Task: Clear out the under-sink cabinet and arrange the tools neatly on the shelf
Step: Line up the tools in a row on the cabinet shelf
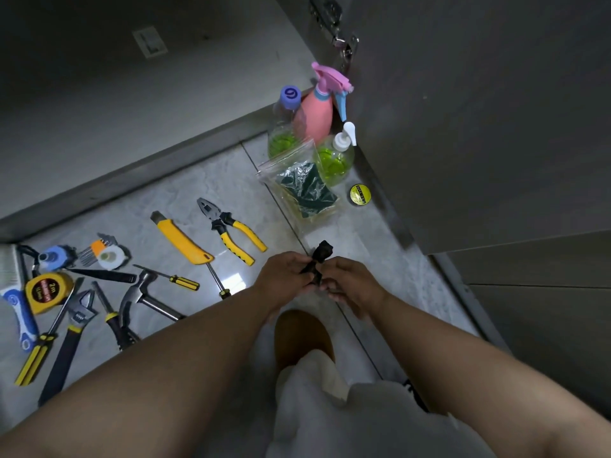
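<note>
- Both hands are pinching a small black bundle (317, 264), seemingly cloth or a strap: left hand (287, 277) gripping its lower end, right hand (347, 285) closing fingers beside it.
- The tools are lying on the floor tiles (205, 180), among them pliers (231, 229), a yellow utility knife (180, 239) and a hammer (145, 297).
- Risk: a loosening pinch could be dropping the bundle among the bottles, toppling the pump bottle (334, 160).

Two hands: left hand (284, 276), right hand (350, 285), one black bundle (317, 262) between fingers (299, 259).

Left of fingers on floor:
- screwdrivers: four seen, e.g. (172, 277)
- pliers (231, 229): one
- utility knife (182, 239): one
- hammer (145, 295): one
- adjustable wrench (71, 332): one
- tape measure (48, 290): one
- hex key set (96, 249): one

Beyond fingers:
- bottles: three, e.g. pink sprayer (315, 110)
- bagged sponge pack (305, 185): one
- yellow tape roll (359, 195): one
</note>
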A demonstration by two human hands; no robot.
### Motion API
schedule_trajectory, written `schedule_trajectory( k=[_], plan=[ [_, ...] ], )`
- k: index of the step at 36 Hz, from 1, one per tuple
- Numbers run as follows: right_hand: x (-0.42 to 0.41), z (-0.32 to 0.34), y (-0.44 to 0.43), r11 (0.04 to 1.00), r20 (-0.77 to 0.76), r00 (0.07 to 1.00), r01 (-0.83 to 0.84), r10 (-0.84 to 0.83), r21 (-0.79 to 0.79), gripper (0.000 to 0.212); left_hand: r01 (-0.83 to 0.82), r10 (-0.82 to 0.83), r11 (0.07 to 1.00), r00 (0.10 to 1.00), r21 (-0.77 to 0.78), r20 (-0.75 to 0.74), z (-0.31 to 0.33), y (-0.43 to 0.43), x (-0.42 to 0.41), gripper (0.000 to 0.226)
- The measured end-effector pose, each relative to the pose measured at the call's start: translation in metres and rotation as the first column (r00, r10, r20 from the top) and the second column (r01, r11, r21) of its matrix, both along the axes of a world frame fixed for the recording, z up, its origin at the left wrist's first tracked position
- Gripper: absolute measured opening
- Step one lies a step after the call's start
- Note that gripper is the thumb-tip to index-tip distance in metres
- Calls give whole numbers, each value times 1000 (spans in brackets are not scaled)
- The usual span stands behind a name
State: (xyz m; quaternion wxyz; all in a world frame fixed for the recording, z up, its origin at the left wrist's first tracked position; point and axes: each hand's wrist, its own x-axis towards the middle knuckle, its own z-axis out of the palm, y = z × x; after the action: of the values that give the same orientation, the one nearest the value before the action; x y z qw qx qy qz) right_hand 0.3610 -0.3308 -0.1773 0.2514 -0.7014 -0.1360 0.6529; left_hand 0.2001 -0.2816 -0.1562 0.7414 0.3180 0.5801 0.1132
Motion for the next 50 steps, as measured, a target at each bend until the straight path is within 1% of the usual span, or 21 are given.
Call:
schedule_trajectory(
  k=[5,9,10,12,15,18,20,22,26,31,33,35,36,37,38,40,41,42,44,46,50],
  plan=[
    [3,3,-1,996,-121,989,78,-81,-33,16,95,-95,995,995,21,31,-2,4,-3,40],
    [6,4,2,984,-107,978,176,-178,-25,4,240,-240,968,971,67,-8,-6,7,-4,44],
    [6,3,5,980,-61,978,197,-198,-21,5,274,-273,957,962,94,-29,-7,8,-4,42],
    [8,0,12,977,100,972,212,-211,-5,5,352,-339,919,935,176,-103,-8,10,-4,35],
    [14,-12,26,970,347,908,240,-233,22,13,462,-395,833,882,306,-256,-10,14,-9,28],
    [23,-22,41,972,482,852,237,-206,-5,17,535,-426,785,833,313,-354,-11,20,-18,26],
    [29,-30,51,975,523,832,223,-185,-10,16,575,-439,758,799,308,-412,-12,24,-25,26],
    [31,-35,59,979,552,817,204,-166,-9,12,584,-429,744,789,323,-439,-15,27,-33,26],
    [26,-33,61,980,636,754,200,-165,16,30,584,-393,732,783,352,-482,-20,31,-46,24],
    [11,-24,51,978,692,699,200,-180,52,37,579,-363,719,784,384,-503,-20,34,-63,23],
    [3,-17,46,991,718,692,133,-74,-26,33,580,-353,712,783,396,-511,-18,35,-74,23],
    [-7,-10,42,996,718,692,-6,72,-94,24,598,-370,697,772,396,-516,-13,36,-89,24],
    [-14,-7,41,992,701,702,-82,126,-96,24,604,-381,692,771,396,-510,-10,36,-99,24],
    [-23,-4,42,984,674,719,-152,173,-91,29,601,-386,692,776,399,-499,-8,37,-109,23],
    [-32,0,45,975,625,750,-200,215,-96,35,592,-379,697,783,405,-493,-5,37,-120,24],
    [-52,12,53,961,420,865,-245,275,-127,36,600,-351,684,769,415,-534,1,38,-145,25],
    [-63,19,59,942,318,887,-301,334,-148,33,620,-343,666,748,414,-569,3,38,-159,24],
    [-75,28,66,908,247,875,-388,417,-160,30,636,-339,653,731,411,-592,5,37,-173,23],
    [-100,46,85,820,187,798,-556,572,-137,25,654,-327,638,708,406,-627,8,37,-202,22],
    [-125,66,106,725,179,705,-682,686,-93,22,648,-262,642,687,410,-677,10,36,-230,23],
    [-173,105,150,468,271,439,-883,856,-46,19,580,-47,679,646,450,-762,11,34,-278,34]
  ],
)
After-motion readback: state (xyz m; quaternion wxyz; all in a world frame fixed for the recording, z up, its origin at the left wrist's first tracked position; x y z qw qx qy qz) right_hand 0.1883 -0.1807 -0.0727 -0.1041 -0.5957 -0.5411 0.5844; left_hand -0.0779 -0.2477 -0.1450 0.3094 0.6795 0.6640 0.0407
